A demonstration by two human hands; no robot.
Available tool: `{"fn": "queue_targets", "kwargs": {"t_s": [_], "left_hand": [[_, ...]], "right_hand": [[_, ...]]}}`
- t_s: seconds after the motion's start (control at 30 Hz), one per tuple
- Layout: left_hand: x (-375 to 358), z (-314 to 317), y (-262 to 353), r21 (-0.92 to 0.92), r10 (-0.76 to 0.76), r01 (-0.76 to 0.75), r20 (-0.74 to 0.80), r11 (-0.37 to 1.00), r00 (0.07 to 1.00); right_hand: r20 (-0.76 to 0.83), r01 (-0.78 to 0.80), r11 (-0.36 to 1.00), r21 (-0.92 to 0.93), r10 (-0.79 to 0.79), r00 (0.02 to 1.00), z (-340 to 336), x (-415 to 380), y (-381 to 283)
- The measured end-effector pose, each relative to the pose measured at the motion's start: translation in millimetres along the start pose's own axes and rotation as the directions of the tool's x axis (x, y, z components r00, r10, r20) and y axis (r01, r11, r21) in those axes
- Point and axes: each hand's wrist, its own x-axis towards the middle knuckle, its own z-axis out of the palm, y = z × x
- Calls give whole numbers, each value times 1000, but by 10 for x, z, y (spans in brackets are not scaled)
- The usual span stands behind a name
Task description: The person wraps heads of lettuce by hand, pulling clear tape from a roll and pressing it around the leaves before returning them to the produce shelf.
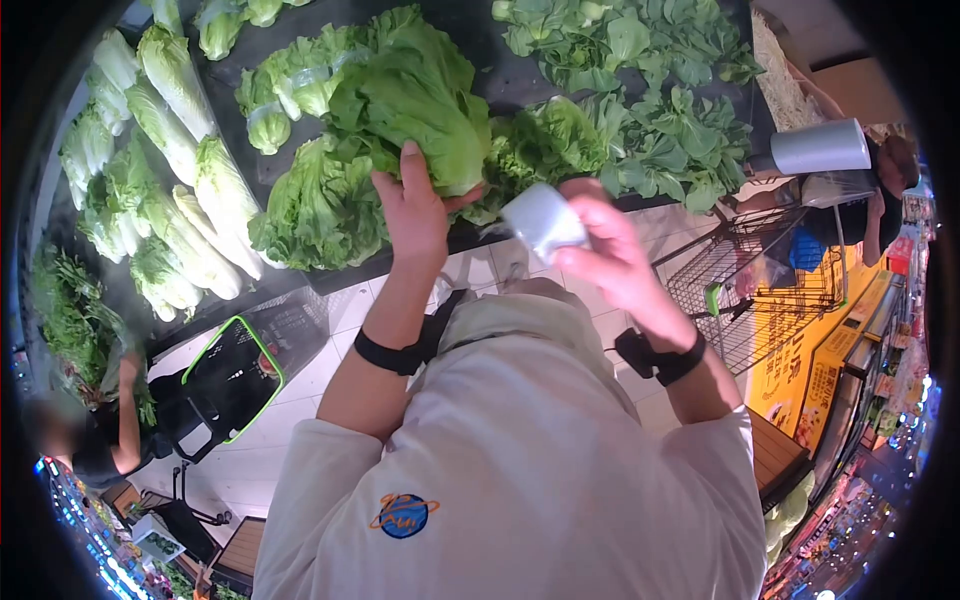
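Observation:
My left hand (415,210) is closed around the base of a head of leafy green lettuce (405,95), holding it over the dark produce shelf (490,85). The thumb lies across the outer leaves, and part of the grip is hidden behind them. To the right, my right hand (607,245) grips a whitish, shiny roll of tape (545,222), slightly blurred, a little apart from the lettuce base. More lettuce (320,210) lies on the shelf beside my left hand. Bundled lettuces (300,85) with clear bands lie behind the held head.
Long napa cabbages (205,170) line the left side, with dark-leaved greens (640,50) at the right. A plastic-bag roll (820,147) stands beyond my right arm, above a wire shopping cart (760,285). At left, a person's arm (127,415) reaches toward herbs near a green-rimmed basket (235,375).

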Motion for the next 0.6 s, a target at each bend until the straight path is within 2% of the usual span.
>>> {"fn": "queue_targets", "kwargs": {"t_s": [0.07, 0.13, 0.17, 0.2, 0.27, 0.3, 0.33, 0.4, 0.47, 0.53, 0.6], "left_hand": [[34, -105, 25, 6, 21, -22, 52, 1000, 998], [105, -204, -55, 165, 173, -202, 178, 965, 969], [36, -190, -37, 128, 72, -91, 148, 988, 986], [26, -203, -83, 128, 72, -92, 151, 987, 986], [28, -269, -191, 281, 72, -152, 278, 948, 958], [-31, -214, -151, 265, 107, -204, 337, 942, 935], [-83, -177, -158, 267, 110, -205, 331, 942, 937], [-180, -127, -192, 161, 86, -135, 283, 978, 955], [-208, -141, -224, 169, 59, -110, 280, 979, 958], [-208, -183, -301, 149, 219, -292, 375, 945, 901], [-237, -190, -314, 126, 271, -336, 367, 933, 890]], "right_hand": [[50, 105, 989, -105, -101, 994, -230, 85, -237], [91, 166, 884, -437, -140, 986, -368, 162, -556], [35, 153, 877, -455, -154, 987, -342, 196, -659], [32, 153, 877, -456, -155, 987, -336, 248, -734], [150, 296, 690, -660, -266, 952, -314, 373, -823], [136, 297, 660, -690, -284, 949, -256, 409, -835], [142, 302, 662, -686, -285, 948, -190, 443, -842], [122, 287, 588, -757, -304, 945, -55, 484, -851], [118, 241, 558, -794, -247, 962, 64, 502, -885], [112, 196, 523, -830, -189, 976, 169, 506, -881], [39, 123, 379, -917, -222, 974, 262, 517, -858]]}}
